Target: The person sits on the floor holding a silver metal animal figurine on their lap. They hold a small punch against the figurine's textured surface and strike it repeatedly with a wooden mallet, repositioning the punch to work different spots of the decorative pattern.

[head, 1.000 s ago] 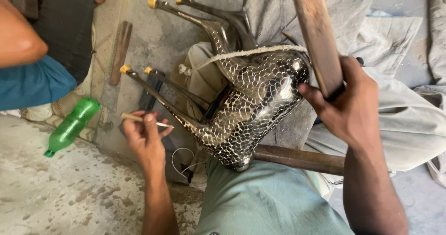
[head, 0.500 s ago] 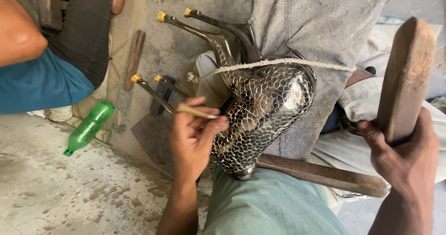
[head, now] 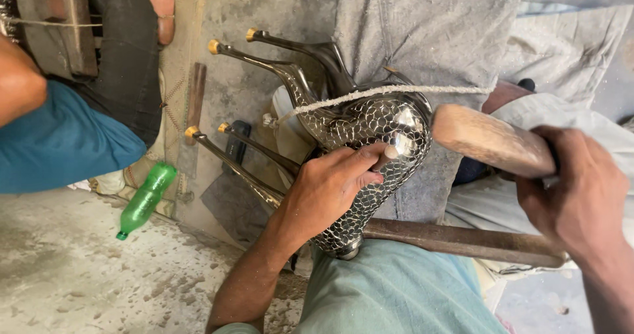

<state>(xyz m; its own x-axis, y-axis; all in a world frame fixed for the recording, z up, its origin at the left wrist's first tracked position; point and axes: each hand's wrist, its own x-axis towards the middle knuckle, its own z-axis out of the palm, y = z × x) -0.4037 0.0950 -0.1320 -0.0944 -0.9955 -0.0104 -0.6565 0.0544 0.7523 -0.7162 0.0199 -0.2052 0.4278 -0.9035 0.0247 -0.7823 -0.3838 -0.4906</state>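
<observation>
The step in hand looks like chasing a scale pattern into a dark, shiny metal animal-shaped figure with four thin gold-tipped legs (head: pixel 360 156), which lies on its side across the person's lap, propped over a long brown wooden bar (head: pixel 462 238) that runs out toward 3 o'clock, its legs pointing toward 10 o'clock. The left hand (head: pixel 330 189) rests on the figure's flank and its fingers (head: pixel 366 157) pinch a small pale punch-like tool (head: pixel 391 152), the tip set against the rounded body near its upper side. The right hand (head: pixel 581 189), at 3 o'clock from the figure, is clenched around a pale round-headed wooden mallet (head: pixel 485 139), whose blunt end hovers just beside the tool's head, at most barely touching it. By my judgement the next move calls for a short, square blow on the tool while the left hand keeps the tip from skating on the curved metal, then a small shift of the tip to an unmarked patch. The figure's body is already covered in a close net of irregular cells that catch the light; the legs and neck stay smooth and dark, and a frayed white cord (head: pixel 396 91) crosses over its top. At 9 o'clock a green plastic bottle (head: pixel 144 199) lies on the dusty concrete floor (head: pixel 79 281), and another person's teal sleeve (head: pixel 59 142) shows at the left edge.
</observation>
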